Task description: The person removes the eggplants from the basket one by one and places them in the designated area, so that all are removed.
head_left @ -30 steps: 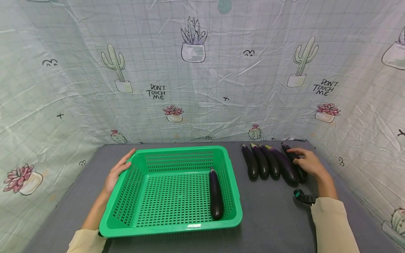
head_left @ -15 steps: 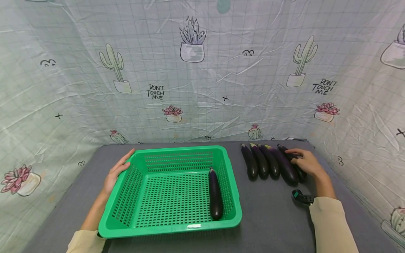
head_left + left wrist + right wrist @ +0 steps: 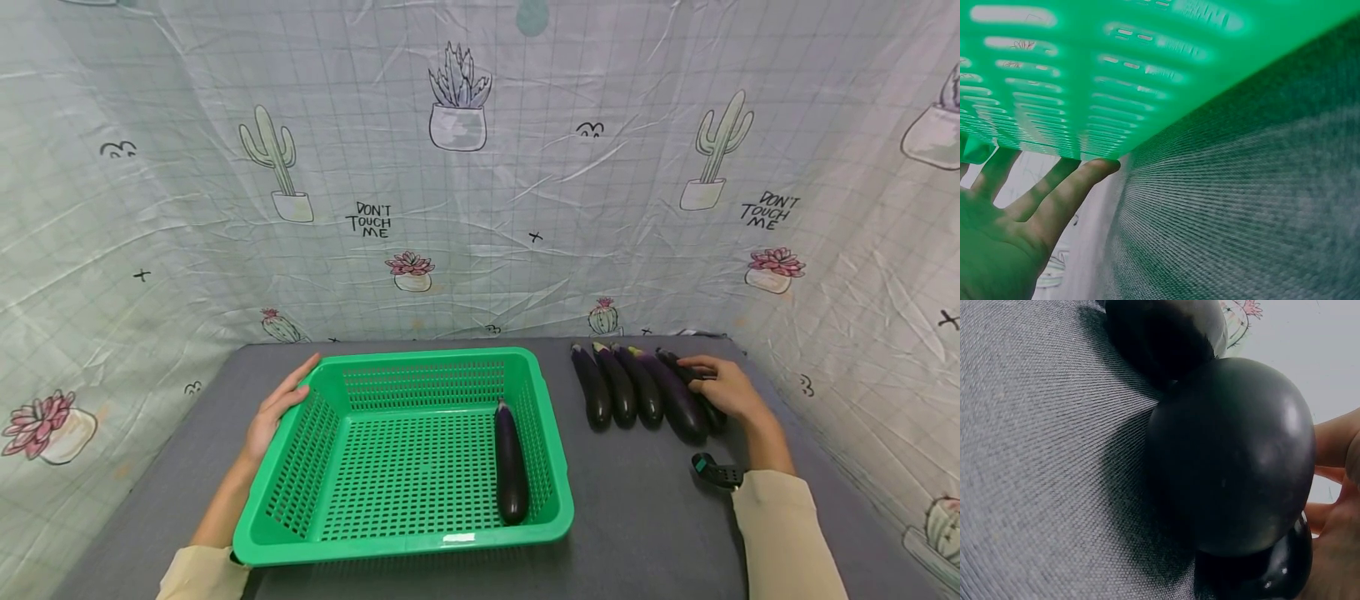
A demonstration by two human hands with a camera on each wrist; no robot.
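My left hand [image 3: 273,412] rests along the left side of a green plastic basket [image 3: 405,548], fingers straight against its outer wall in the left wrist view. Inside the basket, near its right wall, lies one eggplant [image 3: 512,467]. My right hand [image 3: 731,387] lies over the rightmost eggplant [image 3: 670,358] of a row, its fingers and thumb reaching across the top. Left of that one, against it, is a larger eggplant [image 3: 681,410], whose rounded end fills the right wrist view. The fingertips are partly hidden there behind this eggplant.
Three more eggplants lie side by side farther left in the row, including the leftmost eggplant [image 3: 592,392]. All rest on a grey cloth-covered table [image 3: 630,517]. A printed curtain [image 3: 495,208] hangs behind and on both sides.
The rightmost eggplant's stem end has shifted left towards the row, and my right hand has moved slightly left with it. My left hand and the basket stay put.
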